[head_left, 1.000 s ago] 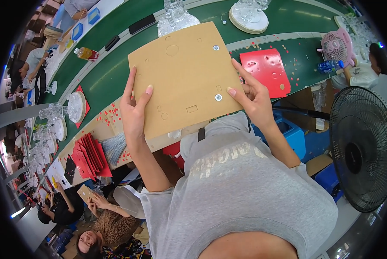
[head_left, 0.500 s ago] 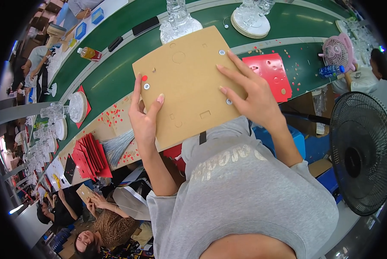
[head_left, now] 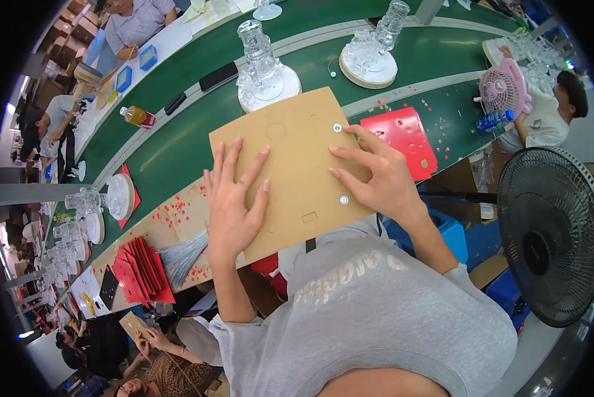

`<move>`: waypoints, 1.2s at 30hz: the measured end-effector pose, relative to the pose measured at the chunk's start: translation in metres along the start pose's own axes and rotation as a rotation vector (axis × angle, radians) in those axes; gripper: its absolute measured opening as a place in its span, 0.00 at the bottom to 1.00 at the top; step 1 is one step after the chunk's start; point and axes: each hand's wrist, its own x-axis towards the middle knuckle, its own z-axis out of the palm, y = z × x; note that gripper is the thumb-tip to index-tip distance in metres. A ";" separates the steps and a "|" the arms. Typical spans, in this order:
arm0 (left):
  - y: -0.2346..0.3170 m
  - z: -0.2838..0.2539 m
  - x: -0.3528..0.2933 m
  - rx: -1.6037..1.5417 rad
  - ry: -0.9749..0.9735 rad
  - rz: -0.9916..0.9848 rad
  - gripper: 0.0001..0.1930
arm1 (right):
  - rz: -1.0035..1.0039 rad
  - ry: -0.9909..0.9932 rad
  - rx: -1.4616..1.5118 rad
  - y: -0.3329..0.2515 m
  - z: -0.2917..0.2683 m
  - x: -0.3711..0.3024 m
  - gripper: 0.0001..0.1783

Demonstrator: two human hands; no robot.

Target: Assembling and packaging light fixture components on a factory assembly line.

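A tan cardboard sheet lies tilted in front of me, above my lap and the table's near edge. Cut outlines mark it, and two round silvery fittings show near its right edge. My left hand is spread over the sheet's left side, fingers apart and flat on it. At the right edge, my right hand rests spread fingertips and thumb on the surface near the upper fitting. The left hand covers part of the left side. Neither hand is closed round the sheet.
Red sheets lie at right; a folded red stack sits beside thin wires at left. Clear glass-like pieces on round white bases stand on the green table. A large black fan is at right. Other people work nearby.
My left hand has moved from gripping the sheet's left edge to lying spread over its face, covering the left fitting and red dot. The sheet sits lower in view; my right hand stays at its right edge.
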 end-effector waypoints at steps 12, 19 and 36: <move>0.018 -0.003 -0.003 0.127 0.007 0.064 0.26 | -0.408 -0.142 -0.260 0.000 0.013 0.032 0.26; 0.016 0.012 -0.001 -0.012 0.069 0.106 0.26 | -0.399 -0.106 -0.259 -0.014 0.017 0.036 0.20; 0.005 -0.007 -0.026 0.003 -0.008 0.114 0.27 | -0.399 -0.052 -0.197 -0.009 0.028 0.042 0.15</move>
